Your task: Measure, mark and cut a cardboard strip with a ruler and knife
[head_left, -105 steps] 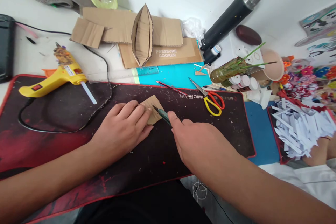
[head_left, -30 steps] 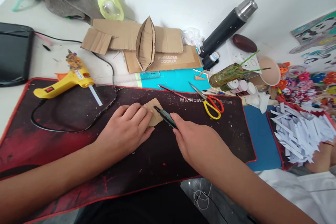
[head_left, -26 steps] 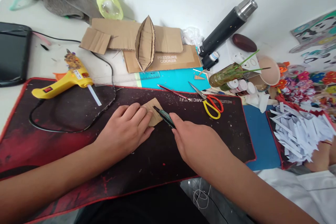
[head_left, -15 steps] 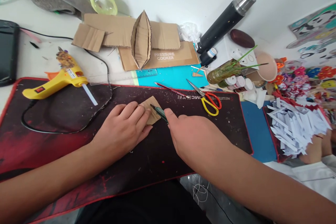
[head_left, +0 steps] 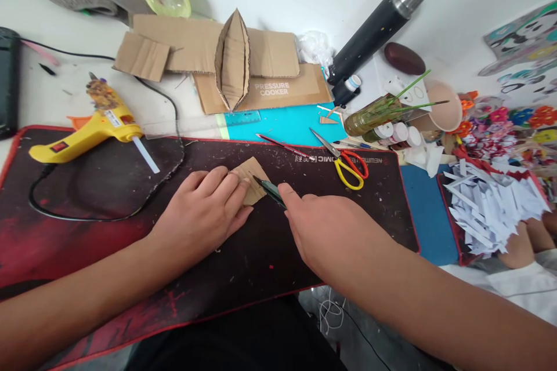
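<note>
My left hand (head_left: 203, 214) lies flat, fingers stretched out, pressing a small brown cardboard piece (head_left: 251, 171) onto the dark red-edged mat (head_left: 108, 185). My right hand (head_left: 324, 229) is closed round a dark green craft knife (head_left: 270, 190), whose tip rests on the right side of the cardboard piece. Both forearms reach in from the lower edge. Most of the knife handle is hidden under my right hand.
A yellow glue gun (head_left: 82, 133) with its black cable lies on the mat's left. Red-and-yellow scissors (head_left: 346, 162) lie to the right. Behind are a cardboard boat shape (head_left: 232, 61), flat cardboard, a black flask (head_left: 376, 23), paint bottles and white paper strips (head_left: 491, 203).
The knife has made small strokes back and forth along the cardboard piece. My left hand has stayed pressed on it. The view has swayed slightly.
</note>
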A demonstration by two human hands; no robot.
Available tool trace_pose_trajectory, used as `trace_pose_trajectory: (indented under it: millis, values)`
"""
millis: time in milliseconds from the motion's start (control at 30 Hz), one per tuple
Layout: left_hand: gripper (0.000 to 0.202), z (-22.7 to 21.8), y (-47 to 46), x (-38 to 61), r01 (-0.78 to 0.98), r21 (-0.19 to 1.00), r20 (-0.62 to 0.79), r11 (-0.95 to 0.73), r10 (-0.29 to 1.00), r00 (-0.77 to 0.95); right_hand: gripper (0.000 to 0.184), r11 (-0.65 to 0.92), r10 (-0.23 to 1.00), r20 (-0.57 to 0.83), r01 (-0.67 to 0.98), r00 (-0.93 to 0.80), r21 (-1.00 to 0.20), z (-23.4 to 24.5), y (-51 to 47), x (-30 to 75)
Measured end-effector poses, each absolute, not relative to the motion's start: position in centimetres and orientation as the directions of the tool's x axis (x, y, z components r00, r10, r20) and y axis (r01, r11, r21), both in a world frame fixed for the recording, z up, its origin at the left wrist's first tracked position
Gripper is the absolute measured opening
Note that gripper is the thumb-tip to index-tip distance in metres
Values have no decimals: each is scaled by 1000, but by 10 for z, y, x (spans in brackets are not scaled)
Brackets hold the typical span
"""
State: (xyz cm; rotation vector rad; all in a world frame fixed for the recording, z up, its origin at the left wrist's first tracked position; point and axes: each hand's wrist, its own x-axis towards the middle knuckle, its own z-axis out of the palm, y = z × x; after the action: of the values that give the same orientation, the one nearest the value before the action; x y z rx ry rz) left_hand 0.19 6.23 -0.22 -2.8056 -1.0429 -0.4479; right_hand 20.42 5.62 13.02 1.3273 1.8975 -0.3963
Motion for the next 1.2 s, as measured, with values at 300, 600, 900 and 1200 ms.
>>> trace_pose_trajectory:
  millis: [300, 600, 900, 1200]
  values:
    - [34, 1, 62, 2, 656, 110, 265, -747, 658, 705, 76, 412, 634, -758, 897, -155, 161, 132, 53, 206]
    - [37, 1, 63, 1, 646, 11, 288, -763, 622, 729, 65, 392, 647, -748, 906, -146, 162, 129, 49, 210]
    - [37, -1, 62, 2, 656, 12, 306, -755, 627, 716, 64, 394, 628, -767, 904, -134, 165, 133, 47, 211]
    - [35, 1, 60, 2, 656, 46, 287, -753, 639, 713, 65, 348, 649, -749, 927, -129, 142, 132, 39, 216]
